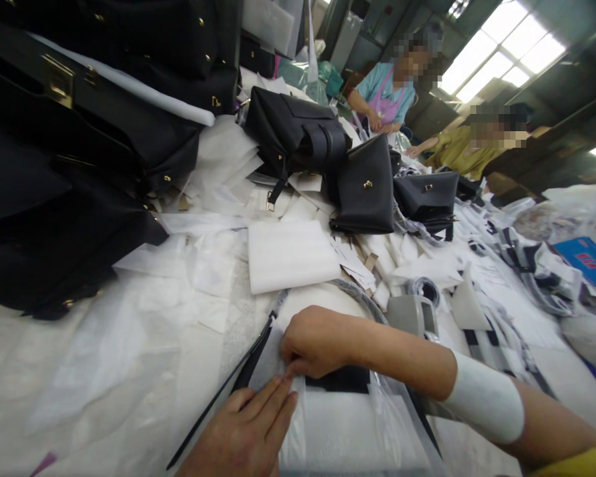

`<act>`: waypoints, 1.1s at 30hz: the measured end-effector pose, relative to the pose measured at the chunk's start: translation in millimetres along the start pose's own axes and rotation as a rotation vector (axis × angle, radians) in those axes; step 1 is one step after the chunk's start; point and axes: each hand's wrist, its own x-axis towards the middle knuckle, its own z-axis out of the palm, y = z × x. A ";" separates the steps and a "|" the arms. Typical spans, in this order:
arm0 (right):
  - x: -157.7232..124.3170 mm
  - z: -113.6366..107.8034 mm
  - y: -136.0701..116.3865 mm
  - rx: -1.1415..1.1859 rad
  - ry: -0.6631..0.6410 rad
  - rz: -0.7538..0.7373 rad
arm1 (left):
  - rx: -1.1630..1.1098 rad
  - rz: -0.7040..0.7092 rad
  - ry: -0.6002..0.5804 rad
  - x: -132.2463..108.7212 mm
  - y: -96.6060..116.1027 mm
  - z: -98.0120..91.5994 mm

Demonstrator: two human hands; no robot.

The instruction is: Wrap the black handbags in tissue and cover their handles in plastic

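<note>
A black bag (340, 379) lies before me, partly covered by thin white wrapping sheet (269, 356) and clear plastic. My right hand (312, 341) reaches in from the right, its fingers curled and pinching the wrapping near the bag's top. Just below it, my left hand (251, 424) rests flat on the wrapping with fingers stretched out, their tips touching the right hand's fingers. A thin black strap (213, 397) runs down the bag's left side. Under my hands, the exact fold of the wrapping is hidden.
A white foam sheet (293, 258) lies beyond my hands. Black bags (365, 189) stand behind it, and more are piled at left (104, 126). A grey tape dispenser (412, 318) sits right of my wrist. Two people (387, 99) work at the far side.
</note>
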 end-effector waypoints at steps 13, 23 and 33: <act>15.0 2.2 -17.5 -0.162 -0.003 0.023 | -0.014 -0.064 -0.118 16.6 1.6 -36.8; 14.7 8.0 33.2 0.016 0.019 0.041 | -0.015 -0.015 -0.191 12.6 0.2 -28.8; 28.0 12.3 76.6 0.222 0.026 -0.033 | 0.078 0.058 -0.164 7.9 -7.4 -17.9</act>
